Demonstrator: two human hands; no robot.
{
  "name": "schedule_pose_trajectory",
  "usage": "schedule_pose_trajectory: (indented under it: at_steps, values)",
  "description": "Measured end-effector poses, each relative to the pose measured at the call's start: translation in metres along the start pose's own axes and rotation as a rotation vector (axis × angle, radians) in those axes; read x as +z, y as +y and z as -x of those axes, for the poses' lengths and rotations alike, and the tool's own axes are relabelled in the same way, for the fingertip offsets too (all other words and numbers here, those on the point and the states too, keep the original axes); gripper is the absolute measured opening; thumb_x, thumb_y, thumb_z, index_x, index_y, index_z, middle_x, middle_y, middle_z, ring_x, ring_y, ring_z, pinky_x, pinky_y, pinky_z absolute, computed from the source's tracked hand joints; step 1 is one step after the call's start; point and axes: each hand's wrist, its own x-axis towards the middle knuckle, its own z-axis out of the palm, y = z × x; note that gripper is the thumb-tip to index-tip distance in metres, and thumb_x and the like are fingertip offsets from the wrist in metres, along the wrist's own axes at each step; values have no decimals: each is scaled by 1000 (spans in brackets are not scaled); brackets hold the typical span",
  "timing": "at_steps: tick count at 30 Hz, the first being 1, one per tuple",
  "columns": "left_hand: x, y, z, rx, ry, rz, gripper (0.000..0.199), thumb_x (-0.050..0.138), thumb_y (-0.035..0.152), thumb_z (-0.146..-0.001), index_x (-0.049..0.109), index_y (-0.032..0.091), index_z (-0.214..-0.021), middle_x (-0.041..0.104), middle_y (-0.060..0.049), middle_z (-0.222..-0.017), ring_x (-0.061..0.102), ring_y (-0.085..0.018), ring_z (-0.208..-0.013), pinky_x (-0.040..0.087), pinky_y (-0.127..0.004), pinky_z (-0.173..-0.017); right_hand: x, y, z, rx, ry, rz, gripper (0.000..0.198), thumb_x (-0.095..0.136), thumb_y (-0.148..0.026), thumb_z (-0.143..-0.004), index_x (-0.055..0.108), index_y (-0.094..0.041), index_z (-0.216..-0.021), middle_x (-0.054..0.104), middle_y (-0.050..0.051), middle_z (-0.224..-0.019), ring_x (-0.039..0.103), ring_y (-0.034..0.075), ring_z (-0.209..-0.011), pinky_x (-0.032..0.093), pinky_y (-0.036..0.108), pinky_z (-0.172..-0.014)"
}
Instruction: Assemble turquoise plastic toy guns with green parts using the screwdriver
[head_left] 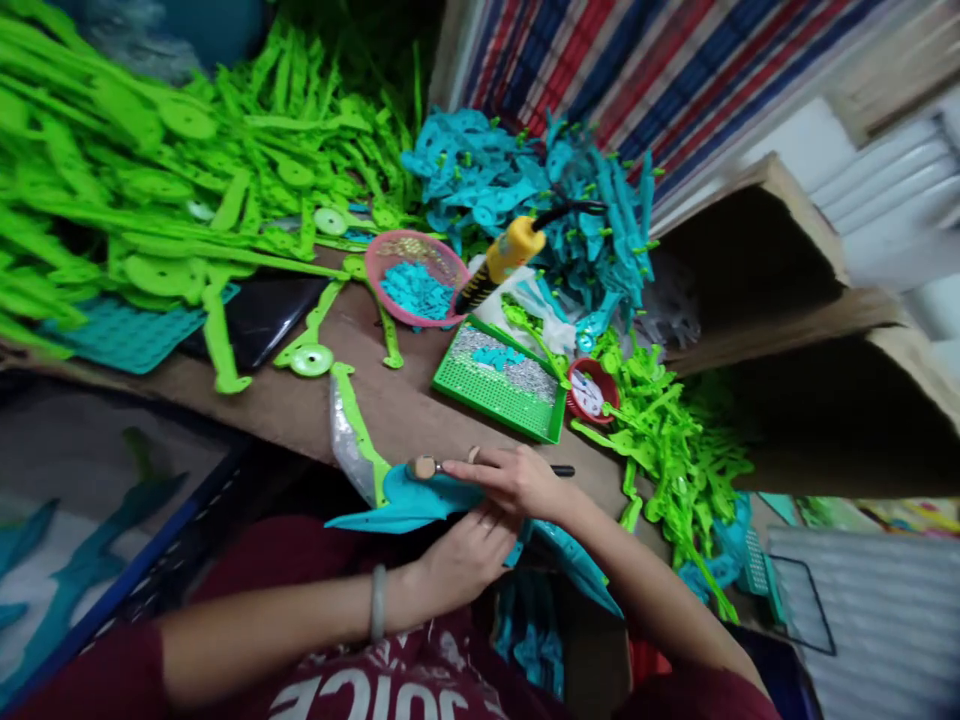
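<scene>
In the head view, my left hand (480, 553), with a grey band at the wrist, is closed on a blue plastic part (390, 512) near the table's front edge. The part has a rounded end and a long pointed end toward the left. Just above it, my right hand (521, 480) is closed around a slim tool (424, 467) that looks like a small hammer, with a tan rounded head and a dark handle end. The head lies over the blue part. Another blue piece (574, 565) shows beneath my right forearm; whether it joins the held part I cannot tell.
Green parts (285, 170) are heaped at the left, blue parts (480, 175) at the back. A pink bowl (379, 245), a yellow-handled tool (514, 250), a green tray (491, 410) and a red basket (613, 385) stand mid-table. More green parts (675, 450) lie right.
</scene>
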Motion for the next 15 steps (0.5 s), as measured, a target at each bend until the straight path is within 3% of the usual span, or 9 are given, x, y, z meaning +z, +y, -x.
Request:
schedule_pose_trajectory:
  at_steps: [2, 5, 7, 10, 11, 15]
  values:
    - [1, 7, 5, -27, 18, -10, 52, 43, 39, -103, 51, 3, -140, 58, -17, -141, 51, -29, -132, 36, -42, -114, 12, 0, 15, 55, 62, 150, 54, 44, -19, -100, 37, -26, -153, 61, 3, -92, 52, 15, -73, 39, 26, -59]
    - [2, 11, 9, -61, 47, 8, 51, 43, 39, -103, 53, 4, -139, 52, -19, -146, 49, -31, -135, 36, -46, -114, 24, 6, 42, 44, 168, 280, 43, 42, -21, -103, 46, -20, -145, 65, 9, -110, 57, 19, -96, 45, 30, -76]
    - [2, 9, 7, -33, 43, 28, 52, 44, 41, -101, 54, 4, -136, 48, -21, -149, 47, -33, -137, 38, -48, -112, 24, 20, 64, 256, 244, 281, 35, 44, -24, -102, 56, -19, -135, 64, 11, -119, 56, 20, -105, 45, 33, -87]
    - [2, 7, -4, 31, -18, 77, 51, 52, 43, -97, 58, 6, -131, 46, -22, -151, 44, -36, -138, 41, -51, -108, 10, 61, 97, 788, 351, 261, 30, 40, -17, -101, 65, -15, -118, 64, 13, -106, 56, 22, -99, 44, 35, -88]
    - [2, 8, -10, 39, -44, 104, 50, 56, 42, -95, 58, 8, -131, 48, -21, -150, 45, -36, -137, 42, -52, -108, 5, 79, 106, 879, 358, 256, 31, 39, -14, -100, 67, -13, -113, 64, 14, -102, 55, 23, -98, 43, 36, -87]
    - [6, 14, -28, -40, -148, 200, 51, 66, 38, -89, 57, 14, -133, 60, -15, -138, 55, -33, -127, 45, -51, -106, -2, 147, 117, 868, 277, 158, 12, 64, -19, -87, 73, -15, -93, 60, 10, -96, 52, 24, -97, 41, 34, -87]
